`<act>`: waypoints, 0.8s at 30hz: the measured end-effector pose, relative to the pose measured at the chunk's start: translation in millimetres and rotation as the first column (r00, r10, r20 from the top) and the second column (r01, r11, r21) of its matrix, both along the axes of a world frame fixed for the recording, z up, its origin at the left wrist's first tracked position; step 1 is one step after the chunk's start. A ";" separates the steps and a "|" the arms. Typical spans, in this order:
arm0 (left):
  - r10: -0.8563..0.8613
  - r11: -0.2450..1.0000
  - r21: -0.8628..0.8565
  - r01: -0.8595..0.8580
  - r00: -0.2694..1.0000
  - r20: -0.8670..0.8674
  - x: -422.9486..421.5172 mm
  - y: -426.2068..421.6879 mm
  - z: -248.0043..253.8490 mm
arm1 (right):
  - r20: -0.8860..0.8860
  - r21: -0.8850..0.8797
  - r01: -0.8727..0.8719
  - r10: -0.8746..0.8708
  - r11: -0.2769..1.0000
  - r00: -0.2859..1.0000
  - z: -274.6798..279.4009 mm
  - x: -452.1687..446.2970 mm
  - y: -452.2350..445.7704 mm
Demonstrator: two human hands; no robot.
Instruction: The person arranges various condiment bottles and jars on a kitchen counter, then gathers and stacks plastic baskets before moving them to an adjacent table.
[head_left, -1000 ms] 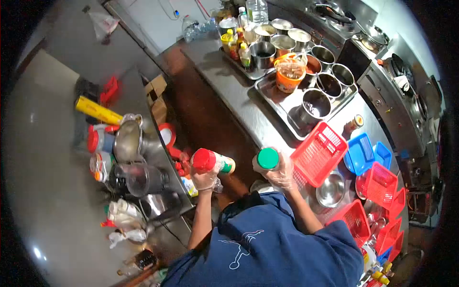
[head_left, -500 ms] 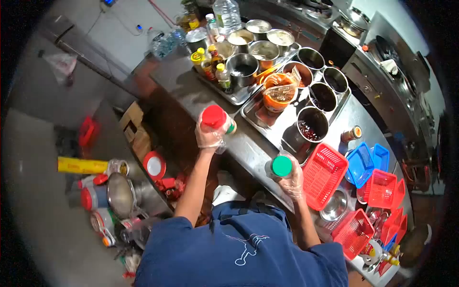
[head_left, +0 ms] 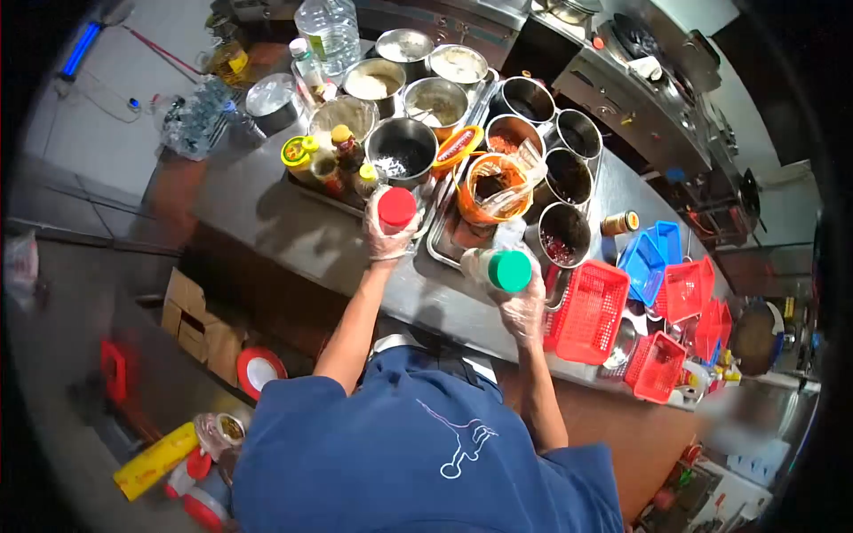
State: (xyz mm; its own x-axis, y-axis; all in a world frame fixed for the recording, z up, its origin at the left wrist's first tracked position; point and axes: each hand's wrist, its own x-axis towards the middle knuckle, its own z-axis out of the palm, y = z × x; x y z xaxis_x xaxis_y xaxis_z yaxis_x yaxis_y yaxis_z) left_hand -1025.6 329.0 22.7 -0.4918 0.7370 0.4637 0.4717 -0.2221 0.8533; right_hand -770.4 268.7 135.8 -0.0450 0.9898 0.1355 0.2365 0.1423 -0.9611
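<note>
My left hand [head_left: 382, 240], in a clear plastic glove, is closed around a jar with a red lid [head_left: 396, 206]. It is just in front of the seasoning bottles [head_left: 342, 160] at the near edge of their tray. My right hand [head_left: 524, 313], gloved too, grips a clear jar with a green lid [head_left: 510, 271], which leans so that its side shows to the left. This jar is in front of an orange tub [head_left: 475, 209] with plastic film over it and a metal pot [head_left: 563, 238] of dark red contents.
Several metal pots [head_left: 402, 149] of seasonings crowd the steel table [head_left: 311, 258]. Red baskets [head_left: 588, 311] and blue baskets [head_left: 641, 266] are at the right, near a small jar [head_left: 620, 223] on its side. A large clear bottle [head_left: 327, 40] is at the back.
The view has turned and shifted. Both hands, still holding their jars, are further forward over the table. The green-lidded jar now tilts left, showing more of its side.
</note>
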 end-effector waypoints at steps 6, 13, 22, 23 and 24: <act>0.033 0.999 -0.016 -0.036 0.993 -0.116 -3.4 1.3 -14.7 | -0.064 0.068 0.075 -0.070 0.995 0.995 -4.1 -75.8 66.6; 0.055 0.998 -0.032 -0.063 0.979 -0.198 -11.0 -2.2 -23.7 | 0.076 0.193 0.023 -0.039 0.981 0.996 -43.7 -118.1 101.6; -0.111 0.981 -0.175 0.088 0.985 -0.129 -22.9 -18.8 -11.3 | 0.003 -0.036 -0.012 0.012 0.999 1.000 -80.6 -143.4 132.7; -0.130 0.978 -0.181 0.106 0.983 -0.127 -24.0 -19.7 -11.6 | 0.022 -0.086 -0.020 0.021 0.996 1.000 -77.2 -144.8 133.6; -0.126 0.978 -0.182 0.102 0.984 -0.124 -25.1 -19.6 -12.1 | 0.041 -0.134 -0.025 0.030 0.991 0.999 -73.5 -145.0 134.9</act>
